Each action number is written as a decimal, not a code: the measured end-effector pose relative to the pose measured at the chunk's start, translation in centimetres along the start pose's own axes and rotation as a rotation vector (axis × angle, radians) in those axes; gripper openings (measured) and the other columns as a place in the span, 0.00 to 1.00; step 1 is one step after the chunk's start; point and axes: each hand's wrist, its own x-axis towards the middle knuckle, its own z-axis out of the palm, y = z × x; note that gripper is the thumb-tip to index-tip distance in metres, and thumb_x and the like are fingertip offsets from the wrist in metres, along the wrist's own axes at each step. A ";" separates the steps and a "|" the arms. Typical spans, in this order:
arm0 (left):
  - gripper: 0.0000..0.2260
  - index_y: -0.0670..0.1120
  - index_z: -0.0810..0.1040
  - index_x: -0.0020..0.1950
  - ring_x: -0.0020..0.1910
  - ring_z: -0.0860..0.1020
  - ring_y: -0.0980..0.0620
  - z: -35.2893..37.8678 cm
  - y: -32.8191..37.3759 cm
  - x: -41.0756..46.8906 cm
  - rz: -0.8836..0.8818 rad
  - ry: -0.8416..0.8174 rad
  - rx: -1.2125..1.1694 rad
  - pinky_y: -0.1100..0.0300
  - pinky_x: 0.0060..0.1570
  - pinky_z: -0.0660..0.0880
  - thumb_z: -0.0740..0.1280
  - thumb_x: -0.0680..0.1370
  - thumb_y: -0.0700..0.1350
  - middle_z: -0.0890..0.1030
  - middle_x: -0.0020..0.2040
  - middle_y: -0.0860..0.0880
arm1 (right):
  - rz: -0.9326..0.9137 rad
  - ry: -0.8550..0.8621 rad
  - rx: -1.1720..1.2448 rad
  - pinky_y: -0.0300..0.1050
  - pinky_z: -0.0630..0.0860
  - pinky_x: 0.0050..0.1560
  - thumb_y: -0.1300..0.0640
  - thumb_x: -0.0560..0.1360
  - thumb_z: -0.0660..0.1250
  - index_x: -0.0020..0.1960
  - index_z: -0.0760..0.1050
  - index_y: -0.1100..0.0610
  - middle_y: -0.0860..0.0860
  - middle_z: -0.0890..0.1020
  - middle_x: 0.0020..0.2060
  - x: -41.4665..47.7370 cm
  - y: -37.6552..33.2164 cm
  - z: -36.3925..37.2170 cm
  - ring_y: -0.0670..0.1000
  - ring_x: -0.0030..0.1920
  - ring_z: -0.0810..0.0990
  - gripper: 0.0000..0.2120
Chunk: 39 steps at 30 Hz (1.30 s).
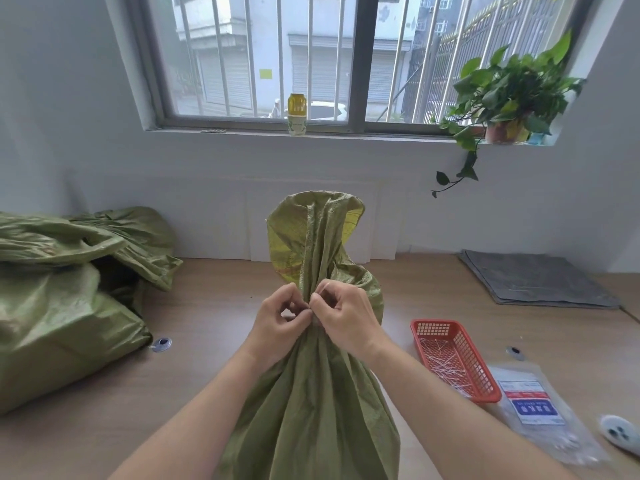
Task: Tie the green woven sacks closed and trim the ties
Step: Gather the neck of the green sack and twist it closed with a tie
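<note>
A green woven sack (pixel 311 403) stands upright on the wooden table in front of me, its mouth gathered into a neck and the loose top flaring above. My left hand (pixel 280 322) and my right hand (pixel 346 320) meet at the neck, fingertips pinched together on a thin tie that is barely visible between them. Both hands press against the bunched fabric. The tie itself is mostly hidden by my fingers.
Other green sacks (pixel 69 299) lie heaped at the left. A red mesh basket (pixel 453 358) with white ties sits at the right, next to a clear plastic packet (pixel 540 407) and a white tool (pixel 620 433). Folded grey sacks (pixel 536 278) lie far right.
</note>
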 end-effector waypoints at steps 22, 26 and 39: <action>0.06 0.43 0.77 0.43 0.37 0.73 0.51 0.0 -0.7 -0.8 -0.088 0.066 0.027 0.56 0.38 0.73 0.71 0.78 0.39 0.76 0.38 0.40 | -0.044 -0.041 -0.111 0.46 0.77 0.37 0.49 0.78 0.68 0.38 0.80 0.52 0.47 0.81 0.31 0.4 0.2 0.0 0.45 0.33 0.78 0.11; 0.07 0.41 0.78 0.45 0.40 0.74 0.50 0.3 0.9 -0.3 -0.161 0.125 -0.074 0.49 0.45 0.75 0.66 0.75 0.45 0.77 0.38 0.46 | 0.034 -0.010 -0.090 0.49 0.80 0.40 0.35 0.75 0.64 0.41 0.79 0.50 0.46 0.82 0.34 -0.1 0.2 -0.1 0.46 0.36 0.81 0.19; 0.21 0.54 0.81 0.62 0.60 0.76 0.53 1.7 4.0 -0.6 -0.259 0.221 -0.123 0.56 0.57 0.70 0.55 0.76 0.56 0.80 0.59 0.51 | 0.374 0.128 0.310 0.57 0.73 0.66 0.26 0.71 0.44 0.61 0.81 0.47 0.48 0.81 0.65 -2.1 -0.4 -1.8 0.53 0.64 0.79 0.38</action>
